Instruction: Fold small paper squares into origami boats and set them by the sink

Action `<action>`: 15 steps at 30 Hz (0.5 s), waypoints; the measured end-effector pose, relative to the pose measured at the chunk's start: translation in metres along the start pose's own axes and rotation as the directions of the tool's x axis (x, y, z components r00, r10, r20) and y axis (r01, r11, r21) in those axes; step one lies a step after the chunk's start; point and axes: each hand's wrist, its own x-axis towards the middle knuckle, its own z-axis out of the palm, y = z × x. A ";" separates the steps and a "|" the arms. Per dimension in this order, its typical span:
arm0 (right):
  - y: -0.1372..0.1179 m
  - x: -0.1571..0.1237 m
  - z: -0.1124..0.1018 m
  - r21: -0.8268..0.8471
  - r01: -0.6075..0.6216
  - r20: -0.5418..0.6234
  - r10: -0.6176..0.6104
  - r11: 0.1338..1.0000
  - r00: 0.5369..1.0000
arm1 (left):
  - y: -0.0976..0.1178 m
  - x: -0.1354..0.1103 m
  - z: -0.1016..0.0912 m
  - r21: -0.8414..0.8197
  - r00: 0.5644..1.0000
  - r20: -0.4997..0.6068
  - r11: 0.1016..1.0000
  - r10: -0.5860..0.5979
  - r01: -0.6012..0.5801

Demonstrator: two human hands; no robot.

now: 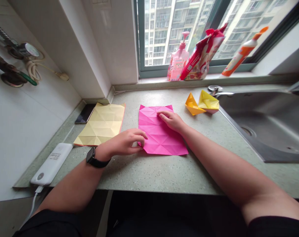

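Observation:
A creased pink paper sheet (161,138) lies flat on the speckled green counter (164,171). My left hand (126,143), with a black watch on its wrist, rests at the sheet's lower left edge, fingers curled and pinching that edge. My right hand (172,120) lies on the upper middle of the sheet, fingers stretched flat and pressing it down.
A creased yellow sheet (102,123) lies left of the pink one, with a dark phone (85,113) behind it and a white power bank (52,163) at the counter's left edge. Two folded paper shapes (201,103) sit by the sink (267,121). Bottles and a red bag (203,56) stand on the sill.

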 end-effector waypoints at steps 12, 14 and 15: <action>-0.023 -0.013 -0.015 0.477 -0.246 0.251 0.138 0.844 0.958 | -0.004 0.000 -0.009 -0.302 0.866 -0.411 0.939 -0.285 0.165; -0.027 -0.014 -0.016 0.460 -0.216 0.260 0.102 0.861 0.960 | -0.004 0.001 -0.008 -0.353 0.806 -0.486 0.920 -0.338 0.173; -0.028 -0.015 -0.016 0.419 -0.181 0.231 0.089 0.890 0.969 | -0.004 0.001 -0.007 -0.381 0.773 -0.521 0.909 -0.361 0.168</action>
